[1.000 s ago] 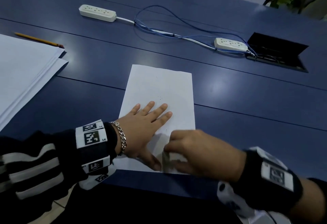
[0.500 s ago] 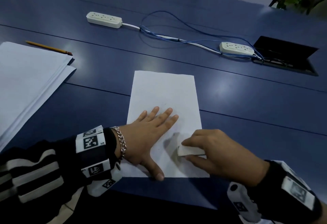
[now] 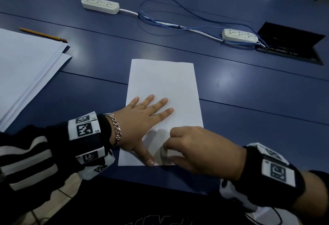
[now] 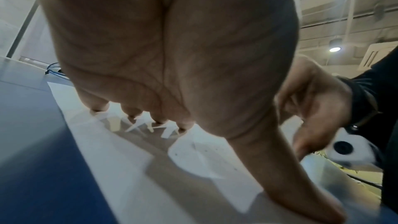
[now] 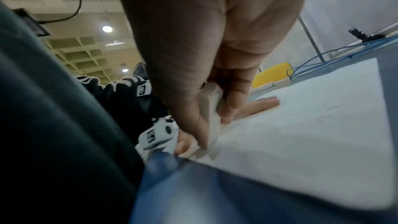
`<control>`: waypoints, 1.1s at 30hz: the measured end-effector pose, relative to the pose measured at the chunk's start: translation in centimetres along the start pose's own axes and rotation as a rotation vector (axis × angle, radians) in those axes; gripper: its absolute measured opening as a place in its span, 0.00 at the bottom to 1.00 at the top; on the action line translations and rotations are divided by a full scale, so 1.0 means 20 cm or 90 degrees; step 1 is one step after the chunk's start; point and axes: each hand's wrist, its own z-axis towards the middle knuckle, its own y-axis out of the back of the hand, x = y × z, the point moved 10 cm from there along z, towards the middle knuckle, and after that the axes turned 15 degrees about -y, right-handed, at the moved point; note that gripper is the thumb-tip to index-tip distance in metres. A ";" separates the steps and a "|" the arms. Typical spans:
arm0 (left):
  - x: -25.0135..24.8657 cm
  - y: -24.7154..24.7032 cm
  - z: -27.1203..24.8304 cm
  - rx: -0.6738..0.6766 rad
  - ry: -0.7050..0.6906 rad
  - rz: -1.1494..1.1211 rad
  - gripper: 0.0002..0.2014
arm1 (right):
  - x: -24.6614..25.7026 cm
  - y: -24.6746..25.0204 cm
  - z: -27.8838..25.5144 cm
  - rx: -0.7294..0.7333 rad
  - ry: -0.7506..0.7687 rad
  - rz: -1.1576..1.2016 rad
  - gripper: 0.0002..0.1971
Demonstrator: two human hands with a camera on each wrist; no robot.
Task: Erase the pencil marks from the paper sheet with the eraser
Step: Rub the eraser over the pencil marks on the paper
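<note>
A white paper sheet (image 3: 163, 86) lies on the blue table (image 3: 249, 100) in front of me. My left hand (image 3: 142, 118) rests flat on its lower left part, fingers spread and straight, thumb near the bottom edge. My right hand (image 3: 192, 151) pinches a white eraser (image 3: 169, 154) between thumb and fingers and presses it on the sheet's near edge, just right of the left thumb. The right wrist view shows the eraser (image 5: 212, 113) standing on edge against the paper (image 5: 301, 134). Small dark specks (image 3: 162, 91) dot the sheet beyond my left fingers.
A stack of white paper (image 3: 23, 75) lies at the left with a yellow pencil (image 3: 42, 35) behind it. Two white power strips (image 3: 99, 5) (image 3: 239, 36) joined by blue cables (image 3: 178, 25) lie at the back. An open cable hatch (image 3: 292, 43) sits at the back right.
My right hand has slid the eraser left and nearer, to the sheet's bottom edge beside the left thumb. The left hand has stayed flat on the paper.
</note>
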 end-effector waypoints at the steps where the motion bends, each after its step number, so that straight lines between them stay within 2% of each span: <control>1: 0.00 0.00 0.00 0.001 0.001 0.006 0.77 | -0.05 0.03 0.04 -0.008 -0.018 0.003 0.17; 4: 0.01 -0.01 0.01 0.004 0.004 0.010 0.77 | -0.20 0.18 0.12 -0.140 -0.102 0.026 0.13; 5: 0.01 0.00 0.01 0.003 0.005 0.010 0.77 | -0.19 0.18 0.11 -0.174 -0.103 0.025 0.12; 7: 0.01 0.00 0.01 0.004 0.006 0.007 0.77 | -0.04 0.12 0.07 -0.165 -0.055 0.000 0.09; 9: 0.00 0.00 0.01 0.006 0.003 0.007 0.77 | 0.06 0.01 0.01 -0.091 -0.002 -0.011 0.08; 11: 0.00 0.00 0.00 0.010 -0.001 0.001 0.76 | -0.05 0.03 0.02 -0.054 -0.035 0.011 0.12; 15: 0.00 0.02 -0.02 0.014 -0.033 -0.020 0.75 | -0.45 0.27 -0.01 -0.199 -0.176 0.080 0.15; 17: -0.02 0.04 -0.02 0.007 -0.052 -0.047 0.73 | -0.56 0.31 -0.05 -0.217 -0.223 0.094 0.14; 21: -0.09 0.12 0.05 -0.065 -0.054 -0.040 0.74 | -0.51 0.26 -0.03 -0.194 -0.204 0.097 0.16; 27: -0.09 0.11 0.17 -0.057 -0.005 -0.028 0.79 | -0.48 0.24 0.08 -0.188 -0.198 0.066 0.17; 28: -0.09 0.11 0.18 -0.058 -0.001 -0.023 0.79 | -0.44 0.22 0.07 -0.179 -0.174 0.054 0.16; 31: -0.09 0.10 0.19 -0.052 0.008 -0.002 0.80 | -0.19 0.06 -0.03 -0.031 -0.050 0.018 0.12; 33: -0.09 0.09 0.19 -0.047 0.013 0.004 0.80 | -0.16 0.04 -0.06 0.012 -0.022 0.008 0.10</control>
